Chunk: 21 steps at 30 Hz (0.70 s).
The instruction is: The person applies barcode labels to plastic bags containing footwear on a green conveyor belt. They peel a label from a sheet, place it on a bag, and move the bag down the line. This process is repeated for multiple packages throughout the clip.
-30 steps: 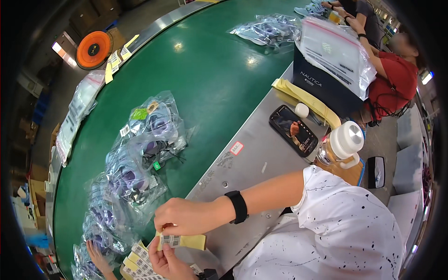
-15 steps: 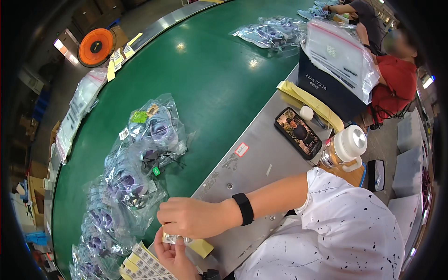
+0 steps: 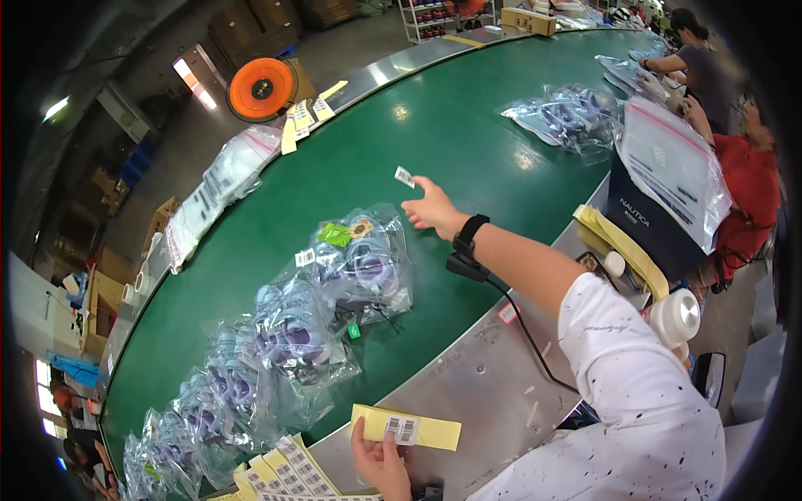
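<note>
Label [image 3: 403, 175] pinched by its corner in right hand [image 3: 433, 210], upper centre, left hand [image 3: 383, 463] gripping strip [image 3: 430, 432], lower centre; corner-only hold could curl it, wrinkled bags [image 3: 380, 271] crease it.

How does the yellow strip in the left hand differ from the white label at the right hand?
The yellow strip is long; the white label is much shorter. The yellow strip shows mostly yellow; the white label shows no yellow. The yellow strip is held over the metal worktop; the white label is out over the green surface. Both bear barcode-like print.
</note>
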Available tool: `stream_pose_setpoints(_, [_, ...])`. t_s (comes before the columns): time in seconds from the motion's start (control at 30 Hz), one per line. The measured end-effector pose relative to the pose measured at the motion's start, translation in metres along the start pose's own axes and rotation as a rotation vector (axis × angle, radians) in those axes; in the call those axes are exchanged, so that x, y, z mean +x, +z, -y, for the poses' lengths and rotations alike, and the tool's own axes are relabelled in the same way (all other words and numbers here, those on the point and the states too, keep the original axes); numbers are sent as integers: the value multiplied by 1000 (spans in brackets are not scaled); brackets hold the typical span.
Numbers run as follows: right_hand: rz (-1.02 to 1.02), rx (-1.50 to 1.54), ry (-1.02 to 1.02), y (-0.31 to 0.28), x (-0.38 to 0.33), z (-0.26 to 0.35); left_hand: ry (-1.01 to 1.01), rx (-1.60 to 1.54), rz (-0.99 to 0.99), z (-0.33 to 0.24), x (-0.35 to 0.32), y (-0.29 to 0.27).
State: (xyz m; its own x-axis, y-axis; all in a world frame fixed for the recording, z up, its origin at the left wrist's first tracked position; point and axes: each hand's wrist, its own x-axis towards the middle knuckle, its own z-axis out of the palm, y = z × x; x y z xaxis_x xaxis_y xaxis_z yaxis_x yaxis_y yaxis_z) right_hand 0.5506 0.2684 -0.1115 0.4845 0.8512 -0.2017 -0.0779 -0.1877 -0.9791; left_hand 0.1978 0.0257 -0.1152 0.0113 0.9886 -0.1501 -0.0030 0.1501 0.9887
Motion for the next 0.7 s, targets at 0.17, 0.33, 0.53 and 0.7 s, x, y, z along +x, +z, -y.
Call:
stream_pose_setpoints(0.17, [-87,142,30,30,25,-8,10,28,-29,3,-1,4])
stream_pose_setpoints(0.33, [-83,20,-41,20,19,-17,-3,-8,-68,7,-1,6])
stream_pose_setpoints(0.53, [-52,194,-5,-8,46,-17,-16,-41,-43,7,0,9])
stream_pose_setpoints(0.7, [168,214,196,3,67,-13,-87,-32,-18,4,0,3])
